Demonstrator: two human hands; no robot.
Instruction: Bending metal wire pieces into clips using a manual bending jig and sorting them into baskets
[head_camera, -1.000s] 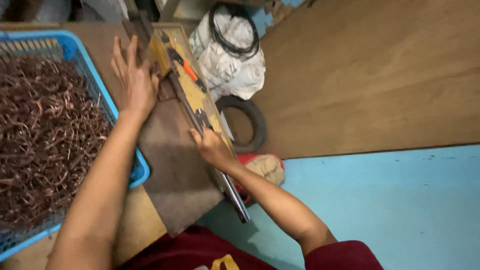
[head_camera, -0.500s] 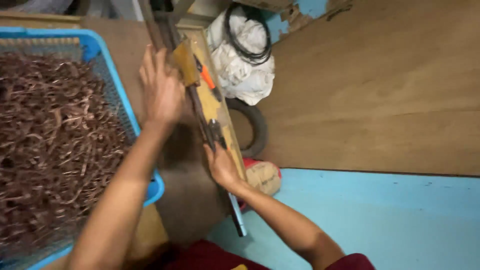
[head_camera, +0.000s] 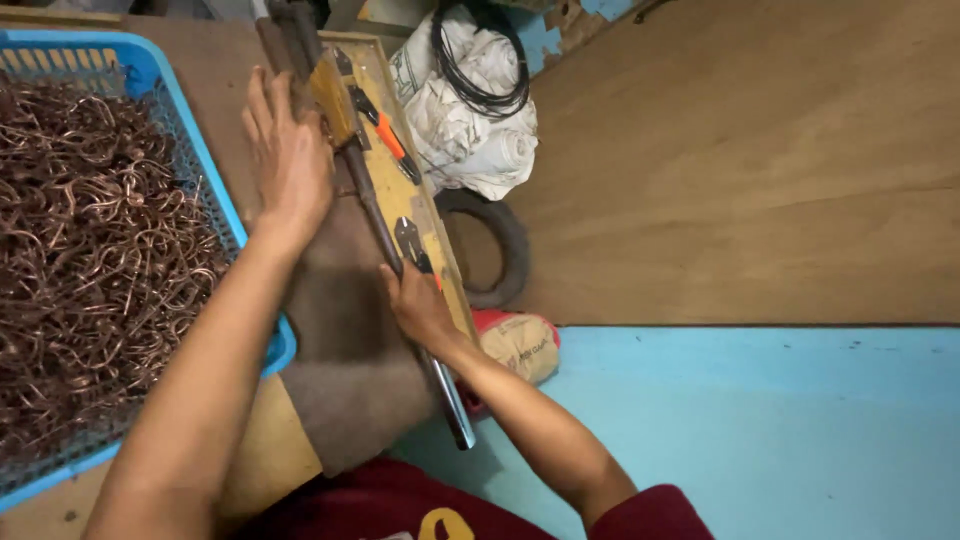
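My left hand (head_camera: 290, 160) lies flat, fingers spread, on a brown cloth (head_camera: 340, 330) spread over the bench, beside a yellowish block on a long metal lever bar (head_camera: 372, 215). My right hand (head_camera: 418, 305) rests on the same bar lower down, fingers curled over it; the bar's shiny end (head_camera: 455, 420) sticks out past the bench edge. Two cutters with orange grips (head_camera: 385, 135) lie on the wooden board (head_camera: 440, 260) along the bar. A blue plastic basket (head_camera: 150, 75) full of bent copper wire pieces (head_camera: 90, 250) sits to the left.
A white sack (head_camera: 470, 130) with a black cable coil (head_camera: 480, 60) on it stands beyond the bench. A black rubber ring (head_camera: 505, 250) and a tan bag (head_camera: 520, 345) lie on the floor beside the bench. Brown plywood covers the floor right, blue floor nearer me.
My view has shifted so the bench sits lower and larger in frame. My left hand slid up the cloth toward the yellowish block. My right hand stays on the bar.
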